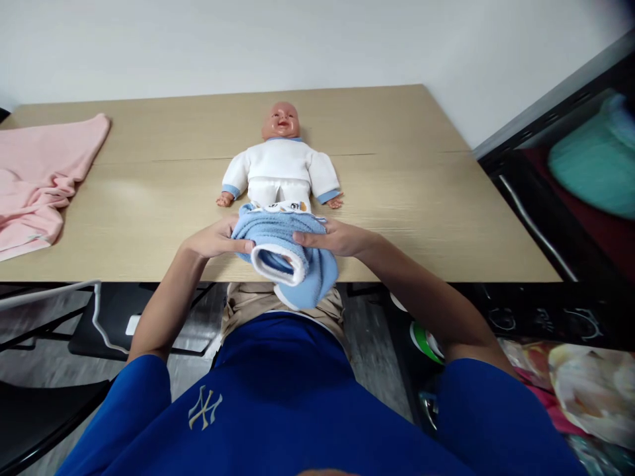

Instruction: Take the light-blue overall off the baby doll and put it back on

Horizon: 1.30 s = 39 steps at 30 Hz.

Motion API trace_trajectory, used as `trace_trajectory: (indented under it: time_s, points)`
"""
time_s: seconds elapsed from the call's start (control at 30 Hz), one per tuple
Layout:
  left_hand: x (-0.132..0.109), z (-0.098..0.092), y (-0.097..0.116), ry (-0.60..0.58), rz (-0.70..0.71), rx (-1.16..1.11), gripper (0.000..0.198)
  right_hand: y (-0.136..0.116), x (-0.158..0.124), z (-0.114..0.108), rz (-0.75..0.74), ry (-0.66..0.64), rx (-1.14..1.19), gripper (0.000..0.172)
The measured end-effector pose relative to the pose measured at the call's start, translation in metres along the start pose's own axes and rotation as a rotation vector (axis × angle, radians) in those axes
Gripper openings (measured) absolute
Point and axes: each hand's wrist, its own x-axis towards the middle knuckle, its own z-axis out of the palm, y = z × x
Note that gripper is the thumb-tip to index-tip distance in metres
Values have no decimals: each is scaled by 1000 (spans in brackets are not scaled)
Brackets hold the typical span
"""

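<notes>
- The light-blue fleece garment (285, 254), white-cuffed, was held bunched at the near edge of the desk. It was touching the lower end of the plastic baby doll in a white top (280, 165), whose lower legs were hidden by it.
- The left hand (213, 239) was closed on the garment's left side and the right hand (337, 239) on its right. The fingers (305, 238) were wrapped round the gathered fabric, thumbs on top.
- The doll was laid on its back, head away, on the pale wood-grain desk (421, 198).
- A crumpled pink cloth (40, 178) was seen well apart at far left, untouched.
- Judgement: the grip was best kept even on both sides, with the opening held wide and square to the doll. The fabric was best gathered short to avoid snags, and the doll not dragged towards the edge.
</notes>
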Motion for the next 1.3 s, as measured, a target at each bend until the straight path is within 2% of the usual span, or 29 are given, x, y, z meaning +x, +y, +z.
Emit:
trace_trajectory:
  time_s: [0.07,0.2,0.27,0.37,0.43,0.6,0.73,0.87,0.97,1.13,1.3]
  points:
    - [-4,5,-6,62,7,-17,71,0,-2,4,-13,-1,16,72]
    - [-14,21,-9,82,-35,-63,67,0,-6,15,-100,-22,14,70]
    - [-18,33,-6,148,-60,-78,64,0,-9,22,-67,91,-24,64]
    - [-23,55,1,267,-46,-98,62,2,-14,32,42,332,-117,36]
    - [-23,69,5,360,-51,-81,63,4,-15,37,86,415,-215,21]
    - [-18,88,-2,594,-63,88,53,11,-8,42,97,540,-399,16]
    - [-10,86,-21,687,-94,239,47,23,2,36,125,563,-441,11]
    - [-2,81,-38,672,-116,265,44,39,8,27,198,612,-507,15]
    - [5,76,-47,656,-113,249,44,48,10,22,151,633,-518,16]
    - [27,59,-54,650,-107,267,39,60,22,5,75,691,-551,28]
    - [47,40,-46,685,-112,355,28,62,44,-21,72,729,-586,19]
